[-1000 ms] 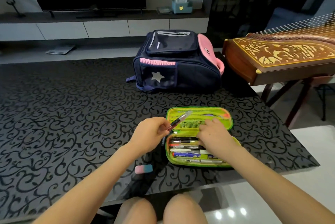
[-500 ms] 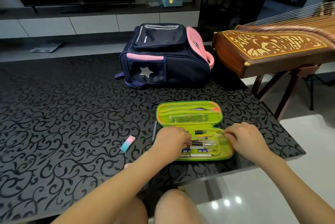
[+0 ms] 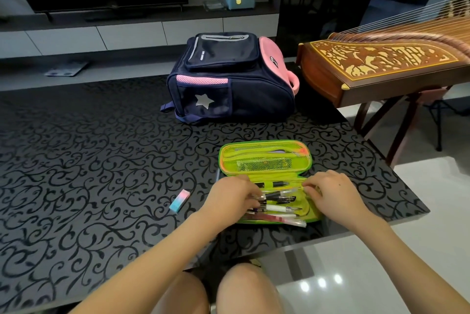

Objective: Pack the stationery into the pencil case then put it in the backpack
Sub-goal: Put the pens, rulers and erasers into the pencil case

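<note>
**Both hands at the open pencil case**

The lime-green pencil case (image 3: 264, 161) lies open on the black scroll-patterned surface (image 3: 101, 161), close to its near edge and toward the right near corner. Its lid half lies flat on the far side. The left hand (image 3: 230, 195) is over the tray's left end, its fingers (image 3: 250, 194) curled onto the ends of the pens (image 3: 278, 199) packed there. The right hand (image 3: 333, 192) is at the tray's right end, fingers (image 3: 311, 190) bent with their tips at the rim; whether they pinch anything cannot be told. A pink-and-blue eraser (image 3: 179, 201) lies left of the case, apart from it. The navy-and-pink backpack (image 3: 229, 77) stands by the far edge.
</note>
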